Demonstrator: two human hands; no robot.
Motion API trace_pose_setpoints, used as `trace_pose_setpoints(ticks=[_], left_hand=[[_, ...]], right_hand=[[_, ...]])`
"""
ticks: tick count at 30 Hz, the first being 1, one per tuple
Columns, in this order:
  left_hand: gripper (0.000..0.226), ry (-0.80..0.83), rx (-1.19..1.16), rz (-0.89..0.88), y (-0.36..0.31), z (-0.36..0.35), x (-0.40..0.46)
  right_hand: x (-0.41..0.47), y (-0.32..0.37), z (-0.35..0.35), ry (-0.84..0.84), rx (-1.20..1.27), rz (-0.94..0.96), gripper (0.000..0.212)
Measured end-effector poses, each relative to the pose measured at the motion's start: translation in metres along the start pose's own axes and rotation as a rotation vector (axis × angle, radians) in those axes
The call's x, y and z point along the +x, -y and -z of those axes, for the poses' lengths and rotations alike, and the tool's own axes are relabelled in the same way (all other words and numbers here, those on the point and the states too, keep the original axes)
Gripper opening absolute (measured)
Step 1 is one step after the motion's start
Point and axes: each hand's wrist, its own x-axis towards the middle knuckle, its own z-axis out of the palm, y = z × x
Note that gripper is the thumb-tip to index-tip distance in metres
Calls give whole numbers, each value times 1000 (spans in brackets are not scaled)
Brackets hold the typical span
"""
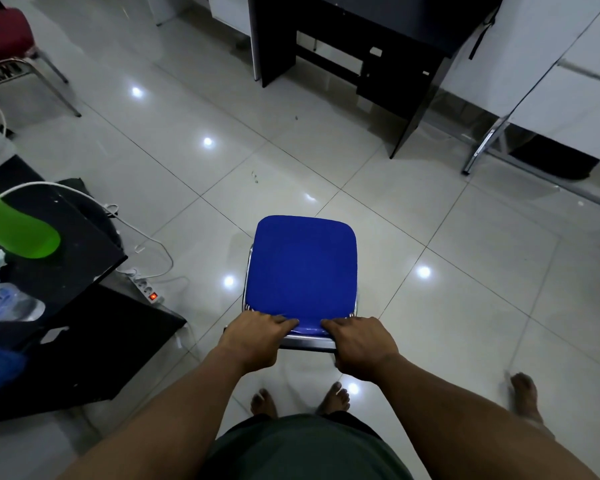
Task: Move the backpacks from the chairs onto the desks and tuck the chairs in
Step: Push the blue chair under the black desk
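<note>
Underfoot, pale glossy floor tiles [465, 271] mirror ceiling lights. A dark desk [378, 39] stands ahead, well apart from the blue chair [302, 268], whose seat is bare. Left, a black surface [66, 244] carries a green bottle [18, 226]; a red chair [4, 36] sits far left. Both arms reach forward: the left hand [253, 341] and right hand [357, 344] grip the chair's backrest top, fingers [281, 322] curled over it, pressed together.
</note>
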Motion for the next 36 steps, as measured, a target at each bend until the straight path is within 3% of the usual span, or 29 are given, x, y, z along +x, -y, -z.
trace_pose_setpoints(ticks=[24,36], left_hand=[[64,-19,4,73,53,45,83],[57,-75,-9,70,71,67,132]], right_hand=[[88,-59,42,-58,-15,18,25],[133,-100,68,-57,-46,12,32]])
